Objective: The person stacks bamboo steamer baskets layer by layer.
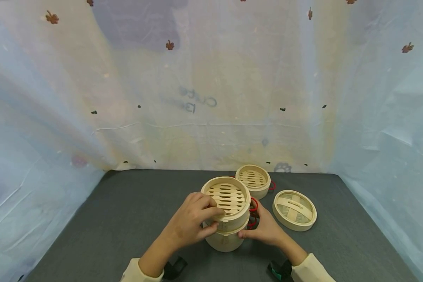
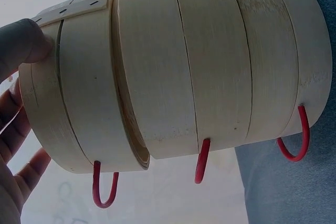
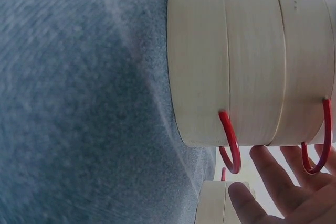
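A stack of round bamboo steamer baskets stands in front of me in the head view. Its top basket (image 1: 234, 223) has a slatted floor and sits slightly askew on the lower baskets (image 1: 225, 243). My left hand (image 1: 194, 217) grips the top basket's near left side, thumb (image 2: 26, 45) on the wall. A seam shows between this basket (image 2: 89, 98) and the one under it (image 2: 157, 77) in the left wrist view. On the right side, my right hand (image 1: 264, 227) holds the stack, thumb in front and fingers (image 3: 275, 177) around the red handles (image 3: 231, 142).
Behind the stack is another slatted steamer basket (image 1: 257, 194) with red handles. A woven bamboo lid (image 1: 295, 227) lies to the right, handle up. Dark grey cloth (image 1: 127, 219) covers the table; pale patterned sheeting (image 1: 211, 78) hangs at the back and sides.
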A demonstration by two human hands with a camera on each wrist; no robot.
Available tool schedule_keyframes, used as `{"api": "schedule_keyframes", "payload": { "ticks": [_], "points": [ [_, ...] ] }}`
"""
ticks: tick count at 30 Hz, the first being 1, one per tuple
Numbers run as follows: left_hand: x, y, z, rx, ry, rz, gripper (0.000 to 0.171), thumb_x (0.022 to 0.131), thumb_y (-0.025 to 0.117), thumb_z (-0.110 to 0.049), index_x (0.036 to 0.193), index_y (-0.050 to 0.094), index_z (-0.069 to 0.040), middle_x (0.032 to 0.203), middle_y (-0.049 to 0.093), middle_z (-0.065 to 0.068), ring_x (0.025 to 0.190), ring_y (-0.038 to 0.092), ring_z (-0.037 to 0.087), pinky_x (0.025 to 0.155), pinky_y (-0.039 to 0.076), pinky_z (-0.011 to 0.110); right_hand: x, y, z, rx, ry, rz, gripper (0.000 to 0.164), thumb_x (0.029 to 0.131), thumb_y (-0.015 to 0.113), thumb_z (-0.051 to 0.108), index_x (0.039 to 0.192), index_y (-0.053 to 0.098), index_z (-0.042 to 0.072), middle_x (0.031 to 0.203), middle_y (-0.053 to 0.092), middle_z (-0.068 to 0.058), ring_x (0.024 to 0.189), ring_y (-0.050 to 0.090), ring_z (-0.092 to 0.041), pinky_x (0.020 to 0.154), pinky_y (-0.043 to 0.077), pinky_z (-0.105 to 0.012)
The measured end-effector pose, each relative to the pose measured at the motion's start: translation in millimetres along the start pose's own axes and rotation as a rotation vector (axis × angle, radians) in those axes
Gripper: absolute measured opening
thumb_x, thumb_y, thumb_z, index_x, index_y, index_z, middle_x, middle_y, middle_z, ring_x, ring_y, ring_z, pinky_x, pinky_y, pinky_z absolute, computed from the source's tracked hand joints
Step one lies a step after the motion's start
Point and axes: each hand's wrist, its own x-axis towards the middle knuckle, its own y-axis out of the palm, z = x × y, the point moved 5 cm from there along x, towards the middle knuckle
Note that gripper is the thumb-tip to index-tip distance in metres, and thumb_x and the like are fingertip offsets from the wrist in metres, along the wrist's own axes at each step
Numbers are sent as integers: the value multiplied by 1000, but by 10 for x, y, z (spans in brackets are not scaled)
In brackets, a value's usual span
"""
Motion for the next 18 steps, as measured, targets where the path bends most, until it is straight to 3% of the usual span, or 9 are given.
{"api": "schedule_keyframes", "payload": {
  "ticks": [9,18],
  "points": [
    [11,7,-1,-13,6,14,25,73,78,-21,97,72,-26,92,56,-10,88,51,11,86,45,37,3,1,8,19,-6,1,102,69,87,21,150,25,10,139,50,-15,112,61,-28,84,54,-37],
    [7,26,-7,-17,43,15,25,71,78,-20,95,72,-26,89,55,-10,85,49,10,84,45,36,4,-3,13,-2,-58,-12,103,68,88,21,151,26,19,140,50,-10,116,58,-15,91,51,-32]
  ]
}}
